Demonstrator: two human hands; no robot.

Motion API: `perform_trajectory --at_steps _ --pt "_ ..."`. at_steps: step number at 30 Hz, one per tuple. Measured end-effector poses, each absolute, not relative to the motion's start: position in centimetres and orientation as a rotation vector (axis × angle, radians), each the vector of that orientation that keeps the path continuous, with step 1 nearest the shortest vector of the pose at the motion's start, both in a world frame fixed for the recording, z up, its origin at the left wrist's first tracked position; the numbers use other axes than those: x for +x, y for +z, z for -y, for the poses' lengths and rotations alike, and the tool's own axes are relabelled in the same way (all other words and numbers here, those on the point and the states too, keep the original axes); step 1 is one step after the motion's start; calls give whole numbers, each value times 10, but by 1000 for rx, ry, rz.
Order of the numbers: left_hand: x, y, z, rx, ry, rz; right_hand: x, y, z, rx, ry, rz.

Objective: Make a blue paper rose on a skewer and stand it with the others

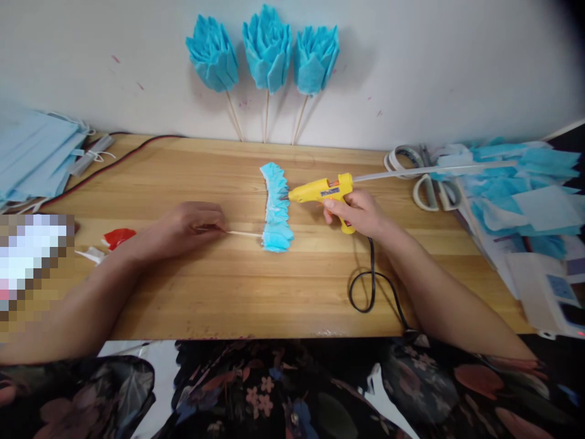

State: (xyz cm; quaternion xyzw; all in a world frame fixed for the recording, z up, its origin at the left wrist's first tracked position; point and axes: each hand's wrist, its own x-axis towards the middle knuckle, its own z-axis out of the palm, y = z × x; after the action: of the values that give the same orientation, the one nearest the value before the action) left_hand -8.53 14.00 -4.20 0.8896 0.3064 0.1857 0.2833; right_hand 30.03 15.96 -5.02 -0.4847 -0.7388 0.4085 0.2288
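Note:
My left hand pinches the end of a thin wooden skewer lying on the wooden table. A pleated strip of blue fabric is wound on at the skewer's tip and fans away from me. My right hand grips a yellow hot glue gun, a clear glue stick poking out of its back. The nozzle touches the right edge of the blue strip. The gun's black cord loops toward the table's front edge.
Three finished blue fabric flowers on sticks lean against the wall. Blue face masks are stacked at the far left, with a red scrap nearby. Scissors, tape and blue cut pieces crowd the right side.

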Motion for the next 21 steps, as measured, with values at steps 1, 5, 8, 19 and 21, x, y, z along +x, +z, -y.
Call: perform_trajectory --at_steps 1,5,8,19,21 --pt "-85 -42 -140 2381 496 -823 300 -50 -160 -1334 1131 2035" --pt "-86 -43 -140 2383 487 -825 299 -51 -159 -1355 1137 2036" --pt "-88 -45 -141 2395 489 -810 299 -51 -160 -1350 1138 2039" --pt "-89 -47 -142 2394 523 -780 303 -46 -159 -1318 1129 2085" --pt "-89 -49 -143 2402 528 -772 302 -45 -159 -1328 1111 2102"
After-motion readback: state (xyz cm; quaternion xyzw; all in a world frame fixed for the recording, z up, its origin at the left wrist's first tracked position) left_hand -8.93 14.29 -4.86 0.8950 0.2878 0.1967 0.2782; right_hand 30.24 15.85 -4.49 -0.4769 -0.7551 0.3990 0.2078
